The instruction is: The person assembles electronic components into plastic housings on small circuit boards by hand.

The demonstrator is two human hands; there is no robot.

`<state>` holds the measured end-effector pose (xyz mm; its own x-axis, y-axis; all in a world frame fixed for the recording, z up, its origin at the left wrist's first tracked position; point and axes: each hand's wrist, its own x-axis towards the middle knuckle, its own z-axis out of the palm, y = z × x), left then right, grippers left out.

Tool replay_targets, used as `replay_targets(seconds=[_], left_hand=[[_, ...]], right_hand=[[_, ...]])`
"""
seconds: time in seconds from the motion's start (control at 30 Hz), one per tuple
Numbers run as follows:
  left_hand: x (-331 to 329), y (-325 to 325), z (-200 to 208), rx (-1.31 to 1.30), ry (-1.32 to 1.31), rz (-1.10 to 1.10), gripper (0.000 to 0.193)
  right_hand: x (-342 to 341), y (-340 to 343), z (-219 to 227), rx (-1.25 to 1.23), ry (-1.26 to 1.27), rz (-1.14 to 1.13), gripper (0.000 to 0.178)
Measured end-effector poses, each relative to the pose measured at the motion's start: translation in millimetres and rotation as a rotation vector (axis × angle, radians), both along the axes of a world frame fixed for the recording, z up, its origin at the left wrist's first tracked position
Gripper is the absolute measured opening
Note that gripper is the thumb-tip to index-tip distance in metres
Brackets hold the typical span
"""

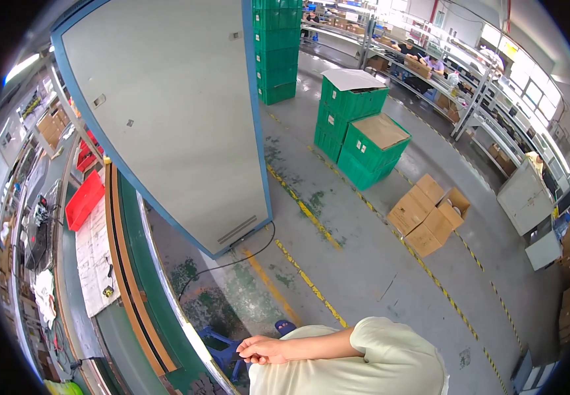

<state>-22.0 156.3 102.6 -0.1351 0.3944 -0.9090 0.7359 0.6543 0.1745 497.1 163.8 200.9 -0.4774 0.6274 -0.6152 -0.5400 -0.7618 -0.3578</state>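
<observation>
One hand (266,350) | fingers (250,343) curled, contents unclear | beside blue stool (221,355)

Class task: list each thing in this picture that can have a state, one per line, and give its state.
Right hand: raised, fingers curled
Tall grey cabinet: upright
Tall green crate stack: piled high
Shorter green crates: grouped, tops covered
Cardboard boxes: grouped on floor
Black cable: curved across floor
Yellow floor stripes: worn
</observation>
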Motion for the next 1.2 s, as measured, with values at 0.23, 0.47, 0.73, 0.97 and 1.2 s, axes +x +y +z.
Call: replay_targets(seconds=[0.23,0.47,0.73,0.97,1.2], left_hand=[[16.9,3.6,-36.9,0.042,0.252,0.105,0.135],[33.6,-2.9,-32.4,0.119,0.415,0.166,0.170],[26.1,-22.0,-46.5,0.154,0.331,0.275,0.174],[13.7,-13.8,-28.7,0.112,0.272,0.287,0.138],[-37.5,-11.1,-0.2,0.456,0.271,0.528,0.066]], right_hand=[[-13.9,4.9,0.1,-0.004,0.010,0.067,0.017],[-1.3,-1.2,3.9,-0.046,0.018,-0.039,0.014],[-22.3,29.5,18.2,-0.072,0.022,0.081,0.014],[-61.1,64.5,33.1,-0.093,-0.053,0.119,0.013],[-125.6,90.0,43.3,-0.094,-0.159,0.238,0.013]])
